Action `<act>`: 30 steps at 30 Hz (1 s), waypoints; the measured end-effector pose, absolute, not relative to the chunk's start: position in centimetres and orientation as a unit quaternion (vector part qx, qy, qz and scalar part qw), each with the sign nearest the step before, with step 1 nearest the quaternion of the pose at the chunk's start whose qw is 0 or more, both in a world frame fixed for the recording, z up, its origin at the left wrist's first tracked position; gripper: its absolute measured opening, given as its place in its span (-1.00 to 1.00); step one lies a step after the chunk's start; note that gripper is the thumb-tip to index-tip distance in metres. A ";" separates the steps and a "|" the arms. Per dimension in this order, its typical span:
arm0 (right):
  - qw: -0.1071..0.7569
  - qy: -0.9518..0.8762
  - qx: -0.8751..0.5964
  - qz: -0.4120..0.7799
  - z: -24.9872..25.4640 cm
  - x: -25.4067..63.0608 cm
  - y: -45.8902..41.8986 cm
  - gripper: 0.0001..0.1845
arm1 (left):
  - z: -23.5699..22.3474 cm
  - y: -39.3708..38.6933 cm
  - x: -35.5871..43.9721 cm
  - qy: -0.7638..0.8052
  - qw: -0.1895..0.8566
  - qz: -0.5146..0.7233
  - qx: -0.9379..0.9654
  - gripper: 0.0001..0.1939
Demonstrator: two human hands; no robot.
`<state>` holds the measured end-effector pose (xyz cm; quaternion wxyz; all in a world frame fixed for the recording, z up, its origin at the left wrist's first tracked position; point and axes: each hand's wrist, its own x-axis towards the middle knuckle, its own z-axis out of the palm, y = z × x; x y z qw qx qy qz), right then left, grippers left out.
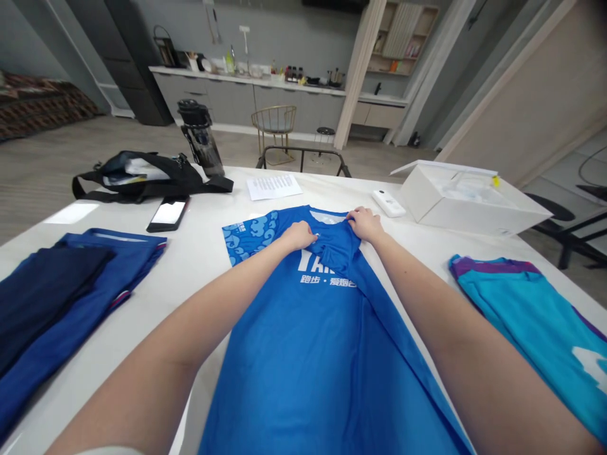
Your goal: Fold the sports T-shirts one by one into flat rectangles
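Observation:
A blue T-shirt (294,341) with white lettering lies on the white table, its collar away from me. Its right side is folded inward over the front, covering part of the print. The patterned left sleeve stays spread out. My left hand (300,236) is closed in a pinch on bunched fabric just below the collar. At the right shoulder beside the neckline, my right hand (366,224) has its fingers curled onto the shirt's edge. Its fingertips are partly hidden.
Folded dark blue clothes (71,278) lie left, a folded teal garment (531,309) right. Toward the far edge are a phone (167,213), black bag (156,180), bottle (202,139), printed paper (274,187), white device (389,203) and open white box (455,205). The table (190,253) supports them.

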<state>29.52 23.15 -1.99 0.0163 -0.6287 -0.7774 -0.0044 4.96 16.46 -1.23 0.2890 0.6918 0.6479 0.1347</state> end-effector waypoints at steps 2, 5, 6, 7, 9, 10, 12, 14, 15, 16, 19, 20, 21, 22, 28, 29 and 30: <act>0.026 -0.794 -0.607 -0.023 -2.1 30.1 23.3 -0.64 | -1.1 16.3 5.0 0.626 0.294 0.189 0.697 -0.80; 0.061 -0.824 -0.563 -0.006 -2.4 31.1 23.3 -0.56 | -1.0 16.0 5.0 0.584 0.314 0.284 0.693 -0.76; 0.070 -0.832 -0.550 0.010 -2.5 31.3 23.3 -0.50 | -1.0 15.9 5.0 0.576 0.320 0.303 0.689 -0.76; 0.075 -0.836 -0.543 0.028 -2.5 31.5 23.3 -0.47 | -1.0 15.8 5.1 0.571 0.325 0.317 0.684 -0.76; 0.075 -0.831 -0.548 0.056 -2.7 31.7 23.3 -0.51 | -1.3 15.7 5.3 0.562 0.331 0.338 0.678 -0.77; 0.071 -0.826 -0.556 0.064 -2.8 31.7 23.3 -0.57 | -1.4 15.7 5.4 0.557 0.334 0.348 0.676 -0.77; 0.056 -0.812 -0.577 0.067 -2.9 31.8 23.4 -0.65 | -1.8 15.7 5.5 0.544 0.335 0.367 0.676 -0.78; 0.037 -0.801 -0.595 0.058 -2.9 32.0 23.6 -0.65 | -2.1 15.7 5.5 0.531 0.336 0.383 0.677 -0.79; 0.025 -0.798 -0.600 0.051 -2.9 32.1 23.7 -0.63 | -2.2 15.7 5.5 0.529 0.335 0.390 0.676 -0.80; 0.014 -0.796 -0.604 0.040 -2.8 32.2 23.8 -0.61 | -2.3 15.7 5.4 0.529 0.332 0.395 0.673 -0.80; -0.009 -0.786 -0.618 0.000 -2.5 32.5 24.1 -0.60 | -2.7 15.7 4.9 0.556 0.303 0.401 0.663 -0.83; -0.012 -0.781 -0.624 -0.010 -2.5 32.6 24.2 -0.62 | -2.8 15.8 4.5 0.569 0.290 0.397 0.658 -0.83; -0.014 -0.778 -0.628 -0.013 -2.4 32.7 24.3 -0.63 | -3.0 15.8 4.2 0.584 0.281 0.391 0.653 -0.84; -0.013 -0.775 -0.632 -0.008 -2.4 32.8 24.4 -0.64 | -3.1 15.8 3.8 0.598 0.276 0.382 0.648 -0.84; 0.076 -0.764 -0.639 0.040 -1.2 32.7 25.5 -0.71 | -2.7 15.7 3.1 0.593 0.288 0.420 0.624 -0.84; 0.102 -0.765 -0.635 0.038 -0.6 32.5 25.9 -0.73 | -2.2 15.8 3.3 0.583 0.293 0.448 0.611 -0.83; 0.126 -0.764 -0.632 0.036 -0.1 32.2 26.3 -0.74 | -1.7 16.0 3.5 0.576 0.313 0.473 0.589 -0.83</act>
